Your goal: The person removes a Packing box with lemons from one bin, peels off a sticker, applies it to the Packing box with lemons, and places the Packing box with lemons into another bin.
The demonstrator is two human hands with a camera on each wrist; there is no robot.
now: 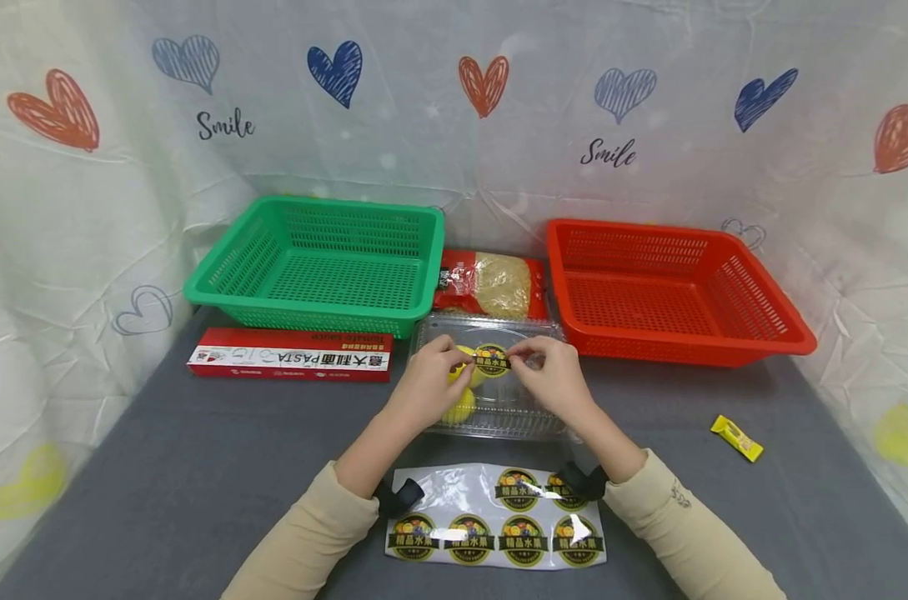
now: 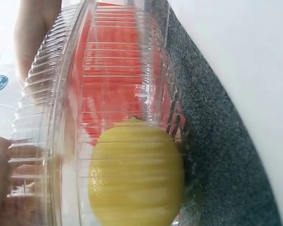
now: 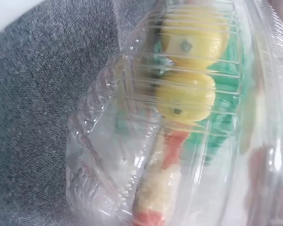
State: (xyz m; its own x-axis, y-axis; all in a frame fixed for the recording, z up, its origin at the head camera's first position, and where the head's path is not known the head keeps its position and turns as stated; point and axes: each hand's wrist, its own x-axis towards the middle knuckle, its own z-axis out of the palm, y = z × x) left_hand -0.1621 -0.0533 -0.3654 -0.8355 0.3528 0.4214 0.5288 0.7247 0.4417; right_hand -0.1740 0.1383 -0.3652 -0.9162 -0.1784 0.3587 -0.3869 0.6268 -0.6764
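A clear plastic clamshell box (image 1: pixel 514 423) stands closed on the table with yellow fruits (image 1: pixel 459 408) inside its left side. Over its lid, a round black, gold and green label sticker (image 1: pixel 492 362) is stretched between both hands. The left hand (image 1: pixel 431 379) pinches the sticker's left edge with thumb and fingertips. At the opposite edge, the right hand (image 1: pixel 554 377) pinches it the same way. In the left wrist view a yellow fruit (image 2: pixel 137 174) shows through the ribbed wall. Through the box in the right wrist view, two yellow fruits (image 3: pixel 186 96) sit close together.
A sheet of stickers (image 1: pixel 454 496) lies in front of the box, under the wrists. Behind are a green basket (image 1: pixel 326 312), a red basket (image 1: pixel 679 346) and a red noodle bag (image 1: pixel 502 283). A pasta box (image 1: pixel 292 354) lies left, a yellow packet (image 1: pixel 737 438) right.
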